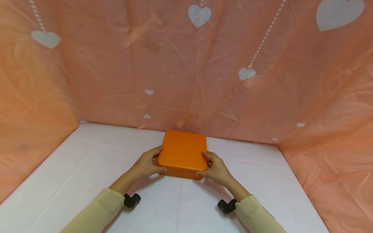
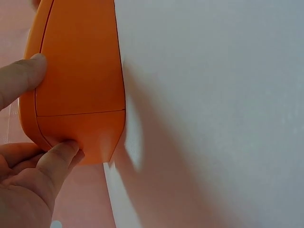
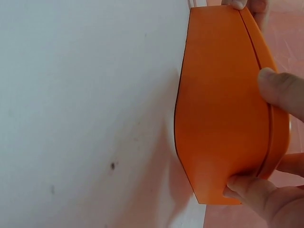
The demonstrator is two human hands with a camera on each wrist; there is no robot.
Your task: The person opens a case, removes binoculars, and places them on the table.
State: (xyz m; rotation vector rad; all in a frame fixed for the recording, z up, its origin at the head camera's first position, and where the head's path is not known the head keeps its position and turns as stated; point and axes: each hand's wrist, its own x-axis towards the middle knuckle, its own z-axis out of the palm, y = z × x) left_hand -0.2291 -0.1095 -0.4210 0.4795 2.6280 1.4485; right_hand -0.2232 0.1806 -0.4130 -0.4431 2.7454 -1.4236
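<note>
An orange square box point(image 1: 183, 150) with rounded corners and a closed lid sits on the white table, near its back edge. My left hand point(image 1: 146, 164) grips the near left corner, its thumb on the front face and its fingers on the left side. At the near right corner, my right hand point(image 1: 217, 170) holds the box the same way. A thin seam runs below the lid point(image 2: 29, 102) in the left wrist view, with the left thumb across it. The right thumb lies over that seam in the right wrist view. What the box contains is hidden.
A pinkish-orange cloth point(image 1: 180, 64) with white hearts hangs behind the table point(image 1: 175, 204) and along both sides. Black devices sit at the left wrist point(image 1: 132, 200) and the right wrist point(image 1: 226, 206), below light sleeves.
</note>
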